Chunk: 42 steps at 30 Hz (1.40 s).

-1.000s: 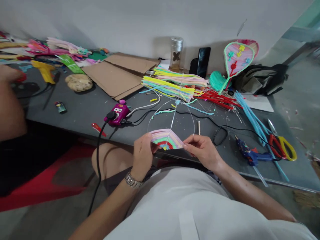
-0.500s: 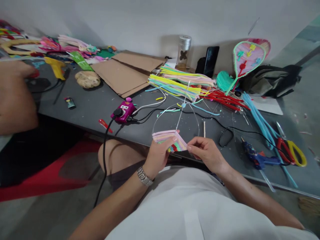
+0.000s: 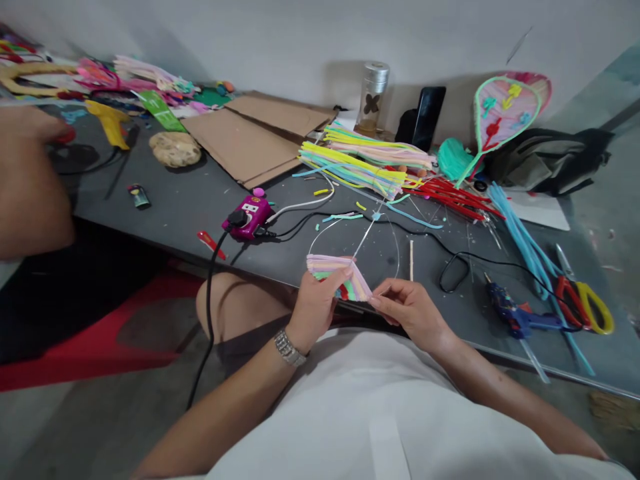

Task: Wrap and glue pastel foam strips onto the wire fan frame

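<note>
A striped pipe-cleaner panel (image 3: 327,265) in pink, lilac, green and red fills the near part of a thin round wire frame (image 3: 399,243). My left hand (image 3: 316,300) is closed on it, thumb lying across the stripes. At the panel's right corner my right hand (image 3: 411,308) pinches the edge between thumb and fingertips. A straight wire spoke (image 3: 366,235) runs from the panel up to a light blue knot (image 3: 376,217). Part of the panel is hidden behind my left hand. One pale short stick (image 3: 411,260) lies beyond my right hand.
On the right lie a blue glue gun (image 3: 520,317), scissors (image 3: 585,303) and blue pipe cleaners (image 3: 525,240). Yellow and pastel bundles (image 3: 355,167) lie behind the frame. A purple power socket (image 3: 249,217) trails black cable leftward. Another person's arm (image 3: 33,180) is at far left.
My hands stay on the panel, which has tilted slightly, and my right fingertips have shifted a little left along its corner. The whole view has moved slightly.
</note>
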Each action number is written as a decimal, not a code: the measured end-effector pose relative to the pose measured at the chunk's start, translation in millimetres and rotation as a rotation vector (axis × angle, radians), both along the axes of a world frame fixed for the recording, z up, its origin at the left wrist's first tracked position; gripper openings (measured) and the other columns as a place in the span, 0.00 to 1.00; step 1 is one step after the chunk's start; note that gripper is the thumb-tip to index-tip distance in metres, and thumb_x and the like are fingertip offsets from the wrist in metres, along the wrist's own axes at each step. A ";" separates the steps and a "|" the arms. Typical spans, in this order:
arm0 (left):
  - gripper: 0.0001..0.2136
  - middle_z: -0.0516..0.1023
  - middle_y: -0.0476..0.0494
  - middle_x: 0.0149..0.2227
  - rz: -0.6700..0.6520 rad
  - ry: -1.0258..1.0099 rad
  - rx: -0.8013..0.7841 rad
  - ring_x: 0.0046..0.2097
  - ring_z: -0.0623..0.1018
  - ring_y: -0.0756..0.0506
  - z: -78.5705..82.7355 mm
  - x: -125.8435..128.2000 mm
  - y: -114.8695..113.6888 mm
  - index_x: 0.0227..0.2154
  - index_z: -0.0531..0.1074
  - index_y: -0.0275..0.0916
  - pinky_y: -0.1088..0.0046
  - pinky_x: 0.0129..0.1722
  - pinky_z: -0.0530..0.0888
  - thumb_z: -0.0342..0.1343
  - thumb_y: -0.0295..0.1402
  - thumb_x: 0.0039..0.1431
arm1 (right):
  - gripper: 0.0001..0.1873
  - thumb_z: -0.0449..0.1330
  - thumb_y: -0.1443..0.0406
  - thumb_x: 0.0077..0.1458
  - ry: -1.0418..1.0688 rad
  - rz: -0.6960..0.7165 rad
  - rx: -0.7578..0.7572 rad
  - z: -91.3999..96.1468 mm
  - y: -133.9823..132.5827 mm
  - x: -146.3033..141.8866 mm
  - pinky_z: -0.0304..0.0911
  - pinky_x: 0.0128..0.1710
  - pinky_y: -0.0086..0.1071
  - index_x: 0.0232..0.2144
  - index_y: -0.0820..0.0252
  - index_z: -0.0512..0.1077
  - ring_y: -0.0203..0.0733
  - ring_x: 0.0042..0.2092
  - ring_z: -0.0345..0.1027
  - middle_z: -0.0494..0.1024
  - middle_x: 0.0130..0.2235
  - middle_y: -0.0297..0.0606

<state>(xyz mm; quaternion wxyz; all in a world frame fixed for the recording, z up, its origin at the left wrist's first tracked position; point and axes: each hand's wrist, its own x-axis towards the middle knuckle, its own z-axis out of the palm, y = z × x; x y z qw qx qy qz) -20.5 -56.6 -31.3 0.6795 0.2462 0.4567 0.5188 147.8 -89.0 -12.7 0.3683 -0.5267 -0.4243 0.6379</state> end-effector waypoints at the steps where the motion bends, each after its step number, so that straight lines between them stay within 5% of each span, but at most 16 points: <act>1: 0.17 0.80 0.49 0.29 -0.004 0.006 0.001 0.30 0.76 0.49 0.2 -0.4 0.3 0.37 0.81 0.33 0.75 0.30 0.73 0.72 0.35 0.43 | 0.23 0.74 0.48 0.42 0.008 -0.004 0.000 -0.4 -0.2 -0.2 0.48 0.22 0.28 0.26 0.61 0.75 0.29 0.22 0.53 0.68 0.20 0.27; 7: 0.16 0.84 0.43 0.32 -0.012 0.067 0.021 0.33 0.80 0.45 7.2 -4.0 2.3 0.37 0.80 0.33 0.71 0.34 0.75 0.70 0.35 0.44 | 0.20 0.75 0.52 0.42 0.067 -0.001 0.017 -8.7 -2.1 3.3 0.51 0.23 0.27 0.30 0.60 0.79 0.28 0.23 0.55 0.75 0.25 0.31; 11: 0.15 0.85 0.41 0.34 -0.008 0.065 0.018 0.35 0.81 0.44 8.4 -4.9 4.4 0.37 0.80 0.33 0.71 0.35 0.75 0.70 0.35 0.45 | 0.14 0.71 0.55 0.51 -0.049 -0.013 0.149 -18.6 -8.3 6.3 0.55 0.23 0.28 0.32 0.59 0.79 0.31 0.23 0.59 0.74 0.25 0.30; 15: 0.13 0.85 0.42 0.33 0.012 0.054 0.018 0.34 0.81 0.45 10.4 -3.5 6.1 0.34 0.80 0.33 0.73 0.34 0.75 0.69 0.34 0.45 | 0.04 0.62 0.66 0.62 -0.501 -0.078 0.775 -24.6 -14.4 10.2 0.65 0.32 0.31 0.37 0.57 0.78 0.38 0.34 0.72 0.79 0.34 0.37; 17: 0.12 0.85 0.43 0.32 0.009 0.055 0.010 0.33 0.81 0.45 13.0 -3.0 6.0 0.34 0.80 0.34 0.73 0.33 0.76 0.68 0.33 0.46 | 0.09 0.61 0.71 0.61 -0.745 -0.079 1.136 -23.7 -12.6 14.6 0.66 0.36 0.33 0.42 0.55 0.77 0.39 0.37 0.73 0.81 0.38 0.39; 21: 0.11 0.84 0.44 0.32 0.003 0.049 0.014 0.33 0.81 0.44 18.1 -3.2 4.8 0.33 0.79 0.35 0.72 0.32 0.77 0.67 0.33 0.46 | 0.10 0.61 0.72 0.62 -1.028 0.025 1.479 -15.9 0.1 22.1 0.60 0.38 0.35 0.43 0.54 0.76 0.36 0.36 0.72 0.80 0.37 0.36; 27: 0.11 0.84 0.43 0.32 -0.016 0.016 -0.007 0.33 0.83 0.41 19.6 -4.6 5.0 0.33 0.78 0.38 0.71 0.28 0.76 0.66 0.33 0.45 | 0.10 0.58 0.72 0.64 -1.070 0.148 1.587 -10.8 10.1 19.6 0.57 0.40 0.35 0.39 0.56 0.78 0.34 0.37 0.71 0.79 0.37 0.35; 33: 0.13 0.83 0.43 0.31 -0.010 -0.058 -0.031 0.33 0.84 0.38 19.9 -5.4 6.6 0.34 0.76 0.39 0.65 0.31 0.80 0.68 0.33 0.43 | 0.12 0.58 0.70 0.64 -1.100 0.252 1.510 -10.9 10.0 19.4 0.55 0.42 0.37 0.40 0.51 0.80 0.36 0.39 0.71 0.80 0.39 0.34; 42: 0.11 0.82 0.43 0.29 0.011 -0.034 0.024 0.27 0.82 0.41 14.2 -6.9 7.9 0.32 0.78 0.38 0.69 0.26 0.77 0.68 0.34 0.44 | 0.10 0.59 0.71 0.63 -1.042 0.279 1.454 5.5 14.5 12.7 0.54 0.42 0.37 0.35 0.54 0.78 0.37 0.40 0.70 0.79 0.38 0.35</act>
